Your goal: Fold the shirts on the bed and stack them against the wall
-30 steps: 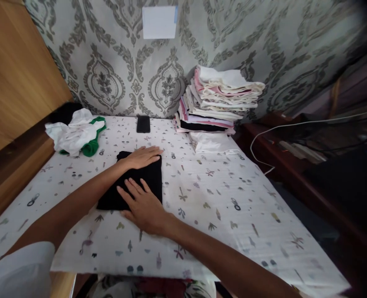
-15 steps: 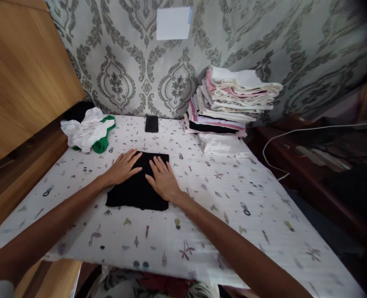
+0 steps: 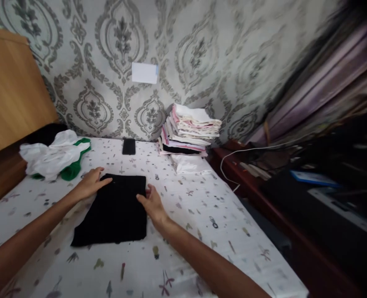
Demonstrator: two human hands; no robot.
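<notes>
A folded black garment (image 3: 118, 211) lies flat on the patterned white sheet, its lower left corner flaring outward. At its upper left edge is my left hand (image 3: 91, 182), open, with the thumb stretched over the cloth and the fingers apart from it. My right hand (image 3: 154, 205) is at the right edge, thumb on top and fingers curled at the side, closed on the border of the garment.
A tall stack of folded clothes (image 3: 191, 132) stands by the wall, with a white folded piece (image 3: 191, 164) before it. A dark phone (image 3: 129, 146) lies at the back. Crumpled white and green clothes (image 3: 57, 155) are left. A white cable (image 3: 248, 150) crosses the dark furniture.
My hands have moved from lying flat on top of the black garment out to its left and right edges. The camera view has tilted up and turned right.
</notes>
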